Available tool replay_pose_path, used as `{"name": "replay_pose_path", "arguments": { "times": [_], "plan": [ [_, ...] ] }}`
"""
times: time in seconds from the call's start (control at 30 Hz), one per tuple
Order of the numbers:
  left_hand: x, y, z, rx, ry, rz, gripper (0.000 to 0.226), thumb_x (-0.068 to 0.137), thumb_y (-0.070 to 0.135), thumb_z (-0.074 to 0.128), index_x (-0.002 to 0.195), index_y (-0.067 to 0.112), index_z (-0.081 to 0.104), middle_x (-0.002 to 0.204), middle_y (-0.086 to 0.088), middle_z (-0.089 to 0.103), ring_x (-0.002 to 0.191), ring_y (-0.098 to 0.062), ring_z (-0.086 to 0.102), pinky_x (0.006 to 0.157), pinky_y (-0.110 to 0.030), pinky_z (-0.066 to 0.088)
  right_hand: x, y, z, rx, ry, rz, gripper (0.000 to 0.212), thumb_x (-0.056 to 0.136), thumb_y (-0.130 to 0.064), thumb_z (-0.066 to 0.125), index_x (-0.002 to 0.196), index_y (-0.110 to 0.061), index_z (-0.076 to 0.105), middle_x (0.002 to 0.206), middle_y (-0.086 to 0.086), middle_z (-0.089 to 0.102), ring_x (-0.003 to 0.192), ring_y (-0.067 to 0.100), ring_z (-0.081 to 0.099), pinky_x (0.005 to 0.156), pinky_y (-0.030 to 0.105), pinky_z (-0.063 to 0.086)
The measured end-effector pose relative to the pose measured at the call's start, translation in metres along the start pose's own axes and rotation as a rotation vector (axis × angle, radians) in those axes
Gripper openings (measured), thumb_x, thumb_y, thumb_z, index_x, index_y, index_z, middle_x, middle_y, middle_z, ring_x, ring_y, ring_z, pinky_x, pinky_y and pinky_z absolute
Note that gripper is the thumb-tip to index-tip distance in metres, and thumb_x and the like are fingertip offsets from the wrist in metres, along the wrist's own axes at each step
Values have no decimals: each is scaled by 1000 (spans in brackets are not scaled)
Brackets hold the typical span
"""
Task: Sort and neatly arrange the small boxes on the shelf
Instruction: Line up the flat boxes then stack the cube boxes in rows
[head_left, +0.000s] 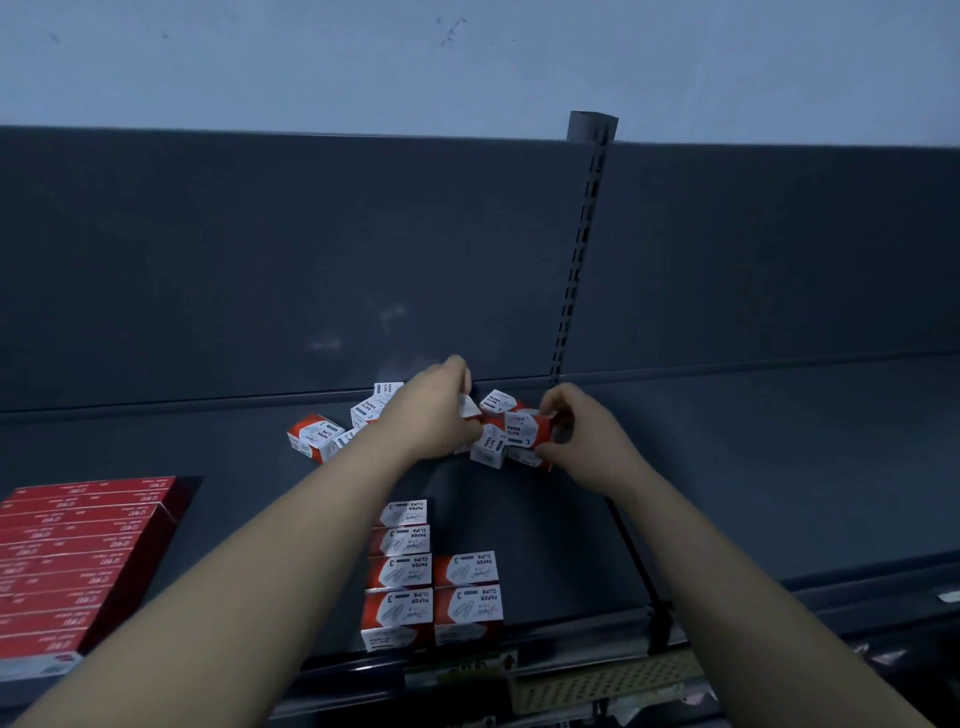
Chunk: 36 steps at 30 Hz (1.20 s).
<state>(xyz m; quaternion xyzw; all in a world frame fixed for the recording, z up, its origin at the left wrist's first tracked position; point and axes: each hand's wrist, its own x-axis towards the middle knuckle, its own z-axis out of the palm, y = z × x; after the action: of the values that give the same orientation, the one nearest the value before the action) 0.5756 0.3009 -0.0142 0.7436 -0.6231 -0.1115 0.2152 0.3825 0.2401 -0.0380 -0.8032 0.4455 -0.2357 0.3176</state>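
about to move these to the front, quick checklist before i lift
1. Right hand grips a paper clip box: ok.
2. Left hand holds a box: cannot tell, only a white corner shows by its fingers.
3. Free slot in the front rows: ok, the right column is shorter, with bare shelf behind it.
4. Loose boxes at the back sorted: not ok, they lie tilted at mixed angles.
5. Front rows squared up: ok.

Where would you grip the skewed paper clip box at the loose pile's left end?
Probably from above, fingers on its near and far long faces: the paper clip box lies flat and skewed, top bare, while a neighbouring box crowds its right end.
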Motion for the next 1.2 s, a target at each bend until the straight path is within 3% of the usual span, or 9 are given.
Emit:
{"name": "replay_pose_path", "arguments": {
  "times": [0.1, 0.2, 0.3, 0.43, 0.63, 0.83, 1.0, 1.13, 1.2],
  "plan": [
    [-18, 0, -12, -79, -54, 14, 38, 84, 30, 61, 120, 33, 50, 104, -1, 44, 89, -19, 53, 76, -24, 38, -12, -1, -4, 176, 7, 5, 29, 74, -5, 76, 86, -20, 53, 90, 0, 63, 75, 9, 55, 63, 17, 48],
    [-32, -1, -16, -130, -84, 50, 20, 91, 34, 56, 109, 29, 65, 95, 1, 50, 84, -13, 55, 72, -23, 40, -26, -1, -6, 309, -61, 18, 31, 72, -3, 78, 92, -17, 58, 94, 1, 66, 80, 10, 61, 69, 17, 52],
    [-42, -5, -11, -176, -132, 24, 22, 91, 39, 58, 99, 21, 68, 80, 5, 61, 71, -8, 55, 66, -26, 43, -36, 0, -7, 361, -139, 32, 36, 73, 0, 76, 102, -17, 62, 100, 2, 68, 90, 14, 65, 79, 26, 56],
    [-49, -10, 5, -73, -205, -50, 29, 87, 48, 60, 95, 21, 66, 90, 1, 66, 81, -15, 60, 75, -40, 54, -46, 0, -7, 367, -241, 73, 34, 75, 7, 71, 100, -16, 67, 99, 3, 70, 88, 9, 67, 76, 21, 54],
    [-53, -12, 12, 41, -318, -99, 36, 89, 51, 55, 96, 18, 67, 92, -1, 67, 81, -15, 62, 74, -36, 55, -62, 3, -6, 300, -283, 98, 34, 75, 3, 73, 97, -22, 69, 99, -1, 71, 91, 8, 67, 78, 20, 54],
    [-56, -9, 6, -20, -372, 18, 28, 96, 34, 51, 119, 24, 62, 116, 2, 63, 99, -13, 57, 79, -28, 51, -64, -3, 10, 185, -315, 76, 37, 76, -3, 74, 102, -29, 68, 103, -8, 69, 96, 3, 65, 87, 26, 54],
    [-58, -11, 6, -38, -430, 49, 30, 98, 33, 47, 125, 29, 59, 127, 7, 59, 109, -12, 54, 93, -31, 46, -67, -9, 20, 211, -330, 96, 35, 76, -6, 75, 105, -23, 67, 99, -7, 69, 92, 3, 65, 87, 26, 54],
    [-63, -16, 1, -34, -400, 47, 33, 101, 29, 41, 131, 26, 55, 132, 5, 56, 114, -13, 52, 91, -26, 43, -66, -9, 28, 252, -333, 112, 43, 75, 0, 72, 110, -23, 59, 104, -1, 67, 94, 12, 66, 86, 36, 56],
    [-68, -22, -7, -31, -337, 38, 36, 101, 28, 39, 134, 24, 52, 136, 3, 53, 120, -15, 50, 95, -27, 41, -64, -10, 28, 189, -293, 113, 48, 79, 0, 65, 118, -26, 52, 113, 0, 59, 93, 13, 63, 82, 32, 55]
  ]
}}
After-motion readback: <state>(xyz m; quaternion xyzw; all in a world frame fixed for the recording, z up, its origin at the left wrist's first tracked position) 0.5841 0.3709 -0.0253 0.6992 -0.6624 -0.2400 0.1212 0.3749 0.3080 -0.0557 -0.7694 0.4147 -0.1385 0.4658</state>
